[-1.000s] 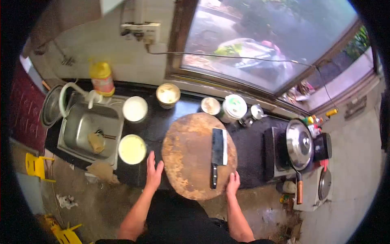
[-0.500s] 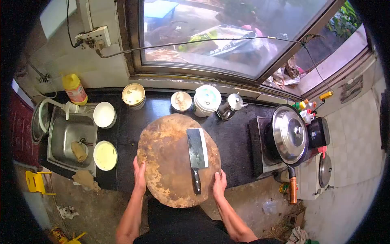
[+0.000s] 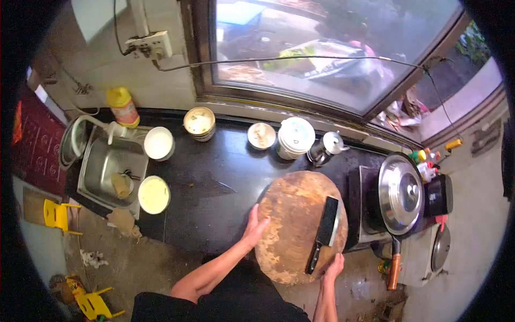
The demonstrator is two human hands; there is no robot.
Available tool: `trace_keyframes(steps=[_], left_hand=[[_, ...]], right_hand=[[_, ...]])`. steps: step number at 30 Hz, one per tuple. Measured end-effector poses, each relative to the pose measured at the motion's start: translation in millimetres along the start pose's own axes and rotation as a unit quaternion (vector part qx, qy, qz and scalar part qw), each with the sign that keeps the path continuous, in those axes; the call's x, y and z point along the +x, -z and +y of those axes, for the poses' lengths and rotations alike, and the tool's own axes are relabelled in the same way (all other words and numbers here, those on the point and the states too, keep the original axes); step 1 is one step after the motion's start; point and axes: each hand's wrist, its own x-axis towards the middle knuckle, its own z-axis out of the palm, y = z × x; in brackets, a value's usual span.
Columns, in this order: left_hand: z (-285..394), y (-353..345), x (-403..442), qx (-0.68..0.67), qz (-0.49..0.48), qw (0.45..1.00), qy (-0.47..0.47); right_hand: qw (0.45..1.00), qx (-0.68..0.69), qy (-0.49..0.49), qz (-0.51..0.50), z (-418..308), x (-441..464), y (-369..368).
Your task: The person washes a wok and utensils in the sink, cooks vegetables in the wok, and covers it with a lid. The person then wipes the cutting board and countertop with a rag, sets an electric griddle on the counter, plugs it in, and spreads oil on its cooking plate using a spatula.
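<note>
A thick round wooden chopping board is between my two hands, over the front of the black counter. My left hand grips its left edge, with the thumb on the rim. On the lower right edge, my right hand holds the board, its fingers partly hidden underneath. A cleaver with a dark blade and black handle lies flat on the right part of the board, handle toward me. Neither hand touches the cleaver.
Right of the board, a lidded wok sits on the stove, its wooden handle jutting forward. A white bucket, a small bowl and a metal pot line the back. Left are a sink and a bowl of yellowish liquid.
Both hands have carried the chopping board to the right, nearer the stove, and turned it a little. The cleaver has travelled with it. My view has shifted left.
</note>
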Motion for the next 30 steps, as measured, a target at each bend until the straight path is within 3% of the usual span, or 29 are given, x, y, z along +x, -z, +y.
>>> trace_keyframes(steps=[4, 5, 6, 7, 8, 10, 11, 12, 13, 14, 16, 19, 20, 21, 23, 25, 30], left_hand=[[23, 12, -2, -0.038, -0.041, 0.997, 0.058], [25, 18, -5, -0.15, -0.033, 0.988, 0.034], [7, 28, -7, -0.188, 0.027, 0.981, 0.041], [12, 46, -15, -0.202, 0.076, 0.974, 0.071], [17, 69, -27, -0.216, 0.128, 0.963, 0.099], [5, 126, -53, -0.327, 0.271, 0.903, 0.061], [-8, 159, -65, -0.324, 0.319, 0.891, 0.017], [-36, 200, -73, -0.32, 0.334, 0.886, -0.01], [-7, 217, -84, -0.291, 0.447, 0.845, 0.021], [-11, 244, -89, -0.232, 0.479, 0.847, 0.008], [0, 289, -92, -0.185, 0.457, 0.87, 0.004], [1, 340, -84, -0.184, 0.37, 0.908, 0.067], [6, 347, -81, -0.174, 0.356, 0.915, 0.079], [8, 354, -80, -0.165, 0.341, 0.921, 0.091], [0, 373, -78, -0.154, 0.28, 0.945, 0.069], [-3, 387, -75, -0.149, 0.24, 0.957, 0.062], [7, 385, -67, -0.18, 0.22, 0.956, 0.067]], right_hand=[[0.999, 0.019, -0.02, 0.016, -37, -25, -15], [0.999, 0.016, -0.027, 0.006, -28, -16, -5], [0.999, 0.014, -0.032, -0.008, -21, -3, 1], [0.997, -0.04, 0.054, 0.025, 2, 12, 7], [0.998, -0.014, 0.056, 0.036, -3, 14, 8], [0.981, -0.064, 0.143, 0.112, -15, 21, 13], [0.964, -0.139, 0.179, 0.139, -44, 12, 7], [0.951, -0.113, 0.251, 0.141, -60, 8, -2], [0.953, -0.088, 0.267, 0.111, -90, -7, -19], [0.954, -0.065, 0.282, 0.082, -120, -26, -44], [0.957, -0.039, 0.287, -0.038, -155, -55, -95], [0.925, -0.031, 0.217, -0.31, -187, -120, -190], [0.905, 0.036, 0.14, -0.4, -187, -149, -226], [0.876, -0.012, 0.109, -0.47, -179, -172, -258], [0.783, -0.051, 0.126, -0.607, -137, -208, -322], [0.73, -0.097, 0.015, -0.676, -136, -261, -368], [0.727, -0.1, -0.13, -0.667, -100, -319, -439]])
